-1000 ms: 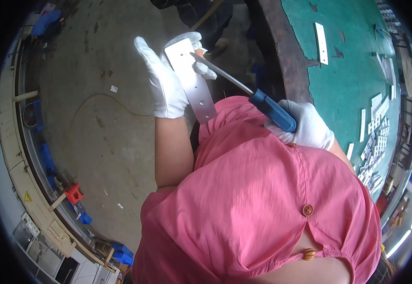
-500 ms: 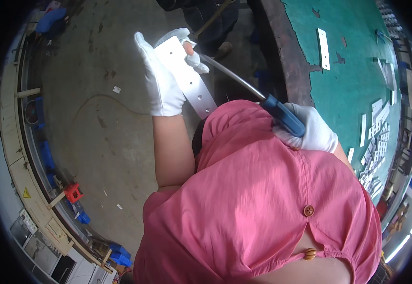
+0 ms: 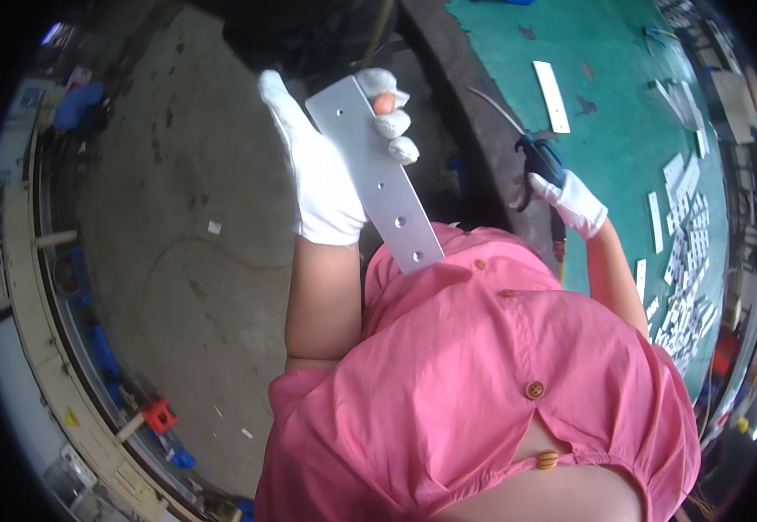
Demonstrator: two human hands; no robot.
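Note:
My left hand [image 3: 335, 187], in a white glove, holds a long flat silver metal plate [image 3: 378, 178] with a row of holes. Its fingers curl over the plate's far right edge while the thumb stands away; one bare fingertip shows. The plate's near end reaches my pink shirt. At the table's edge, my gloved right hand [image 3: 577, 204] is closed around a blue and black tool [image 3: 542, 158] with a thin metal tube, which looks like an air blow gun. Part of its grip is hidden by the hand.
On the green tabletop [image 3: 518, 83] at right lie a single drilled plate [image 3: 551, 96] and a heap of small metal pieces [image 3: 687, 252]. A person in blue [image 3: 78, 106] is far left. Machinery [image 3: 35, 304] lines the left side, beyond the concrete floor [image 3: 187, 165].
My right hand has moved right with the blue tool, away from the plate to the table's edge. The plate has shifted slightly right and nearer, and its glare has faded.

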